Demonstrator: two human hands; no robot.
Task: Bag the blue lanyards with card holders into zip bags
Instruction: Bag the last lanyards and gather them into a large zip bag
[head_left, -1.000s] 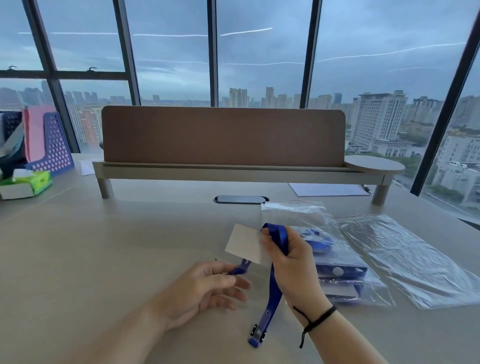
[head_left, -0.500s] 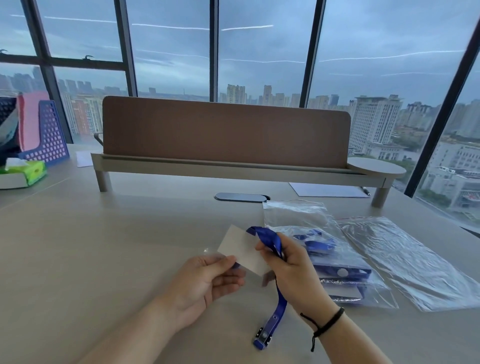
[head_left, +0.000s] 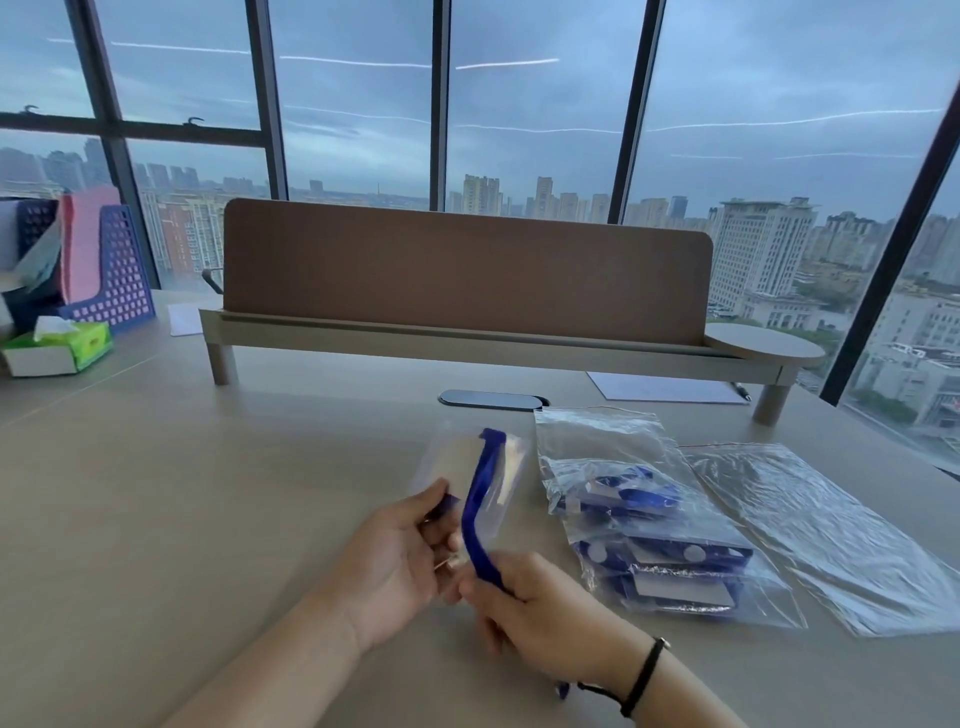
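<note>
Low in the centre of the frame the left hand (head_left: 400, 561) pinches the lower edge of the clear card holder (head_left: 467, 478), tilting it up off the tabletop (head_left: 208, 519); the right hand (head_left: 530, 603) is closed around the blue lanyard (head_left: 480, 509), which runs up across the holder's face, seemingly to gather strap against holder for bagging; to the right lies a zip bag (head_left: 644, 499) already holding lanyards; an empty zip bag (head_left: 831, 535) lies flat beside it.

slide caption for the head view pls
Both hands, left and right, wrap a lanyard around its holder beside filled bags.
</note>
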